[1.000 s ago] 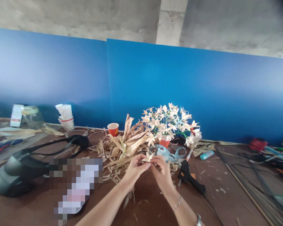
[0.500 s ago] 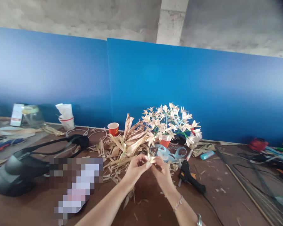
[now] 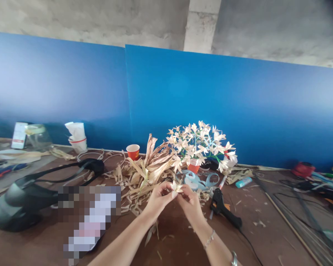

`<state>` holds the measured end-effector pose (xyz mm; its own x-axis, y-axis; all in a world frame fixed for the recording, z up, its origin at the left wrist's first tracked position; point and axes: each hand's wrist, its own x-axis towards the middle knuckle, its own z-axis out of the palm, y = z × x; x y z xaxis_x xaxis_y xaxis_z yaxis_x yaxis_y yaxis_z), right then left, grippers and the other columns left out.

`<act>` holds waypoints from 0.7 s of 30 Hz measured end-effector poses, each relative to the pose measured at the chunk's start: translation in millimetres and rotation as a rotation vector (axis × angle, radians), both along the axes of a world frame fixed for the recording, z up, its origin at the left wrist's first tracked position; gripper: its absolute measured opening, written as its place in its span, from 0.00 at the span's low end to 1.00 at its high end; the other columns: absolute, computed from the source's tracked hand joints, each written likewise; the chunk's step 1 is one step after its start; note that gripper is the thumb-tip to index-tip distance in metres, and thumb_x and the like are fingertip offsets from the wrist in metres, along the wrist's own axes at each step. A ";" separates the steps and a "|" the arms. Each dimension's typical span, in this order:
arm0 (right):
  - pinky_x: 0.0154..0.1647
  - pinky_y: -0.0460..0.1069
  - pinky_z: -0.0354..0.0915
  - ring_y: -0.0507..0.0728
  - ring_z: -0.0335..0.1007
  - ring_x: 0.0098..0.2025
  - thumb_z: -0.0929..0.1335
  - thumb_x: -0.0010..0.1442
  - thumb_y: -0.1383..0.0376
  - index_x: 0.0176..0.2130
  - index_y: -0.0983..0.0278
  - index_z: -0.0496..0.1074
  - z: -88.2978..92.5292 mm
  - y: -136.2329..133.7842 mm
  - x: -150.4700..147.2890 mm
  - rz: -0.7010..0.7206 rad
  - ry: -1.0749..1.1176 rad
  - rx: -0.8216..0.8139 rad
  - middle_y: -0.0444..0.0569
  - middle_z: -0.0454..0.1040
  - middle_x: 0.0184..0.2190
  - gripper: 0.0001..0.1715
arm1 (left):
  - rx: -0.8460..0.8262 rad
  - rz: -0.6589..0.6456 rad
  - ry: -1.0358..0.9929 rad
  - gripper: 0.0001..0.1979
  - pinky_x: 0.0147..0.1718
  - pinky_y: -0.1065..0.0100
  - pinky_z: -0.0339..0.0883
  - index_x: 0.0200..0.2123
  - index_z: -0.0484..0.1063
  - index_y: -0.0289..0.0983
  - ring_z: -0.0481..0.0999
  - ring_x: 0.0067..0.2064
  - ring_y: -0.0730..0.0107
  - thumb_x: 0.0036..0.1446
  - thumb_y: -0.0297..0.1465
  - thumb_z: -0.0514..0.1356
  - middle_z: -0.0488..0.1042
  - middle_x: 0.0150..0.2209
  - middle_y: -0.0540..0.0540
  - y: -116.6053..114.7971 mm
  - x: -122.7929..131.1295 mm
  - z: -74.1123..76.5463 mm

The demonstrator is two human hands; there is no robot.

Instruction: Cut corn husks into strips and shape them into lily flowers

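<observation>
Between my two hands, over the near middle of the brown table (image 3: 122,240), is a small cream corn-husk flower (image 3: 176,187) with pointed petals. My left hand (image 3: 160,197) pinches it from the left, thumb against the fingers. From the right, my right hand (image 3: 189,199) grips the same flower with closed fingertips; a bracelet circles that wrist. The flower's underside is hidden by my fingers. Just beyond stands a bunch of similar husk flowers (image 3: 202,142) on green and blue stems, in a red paper cup (image 3: 193,167).
Dried corn husks (image 3: 144,181) lie heaped left of the bunch. A black glue gun (image 3: 224,208) with a cord rests at right, near blue ribbon (image 3: 192,180). Another red paper cup (image 3: 133,151) stands behind the husks. A black headset (image 3: 19,201) lies at left. A blue panel (image 3: 211,92) backs the table.
</observation>
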<state>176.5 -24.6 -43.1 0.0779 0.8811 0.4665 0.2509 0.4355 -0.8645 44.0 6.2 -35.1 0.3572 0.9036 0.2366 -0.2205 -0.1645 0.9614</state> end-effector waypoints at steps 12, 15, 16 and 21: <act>0.34 0.47 0.62 0.53 0.64 0.32 0.64 0.56 0.62 0.27 0.64 0.68 13.1 -8.5 4.6 -0.049 0.050 -0.002 0.45 0.69 0.28 0.10 | 0.195 0.148 0.105 0.09 0.30 0.71 0.59 0.24 0.70 0.35 0.65 0.29 0.71 0.43 0.35 0.64 0.69 0.27 0.48 8.3 0.1 -6.2; 0.35 0.47 0.62 0.53 0.64 0.31 0.65 0.55 0.63 0.24 0.64 0.67 11.5 -6.4 1.9 -0.046 0.088 0.015 0.46 0.68 0.28 0.10 | 0.203 0.162 0.131 0.07 0.30 0.71 0.58 0.25 0.71 0.35 0.65 0.29 0.71 0.44 0.33 0.63 0.70 0.28 0.48 8.3 0.1 -6.9; 0.35 0.47 0.62 0.53 0.64 0.31 0.65 0.55 0.63 0.23 0.64 0.67 11.2 -6.1 1.3 -0.045 0.089 0.019 0.46 0.68 0.28 0.11 | 0.205 0.167 0.135 0.07 0.30 0.71 0.58 0.25 0.71 0.35 0.66 0.30 0.71 0.43 0.32 0.63 0.70 0.28 0.48 8.2 0.1 -6.7; 0.34 0.47 0.62 0.53 0.65 0.31 0.66 0.54 0.62 0.21 0.64 0.66 12.1 -7.1 1.0 -0.031 0.084 0.028 0.46 0.68 0.28 0.13 | 0.224 0.189 0.148 0.06 0.33 0.71 0.59 0.24 0.72 0.36 0.67 0.32 0.68 0.43 0.32 0.63 0.71 0.28 0.47 7.5 -0.1 -4.0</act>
<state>177.5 -31.6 -31.0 0.1452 0.8643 0.4815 0.1916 0.4529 -0.8707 43.9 13.7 -39.2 0.2338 0.8885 0.3949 -0.0267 -0.4002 0.9161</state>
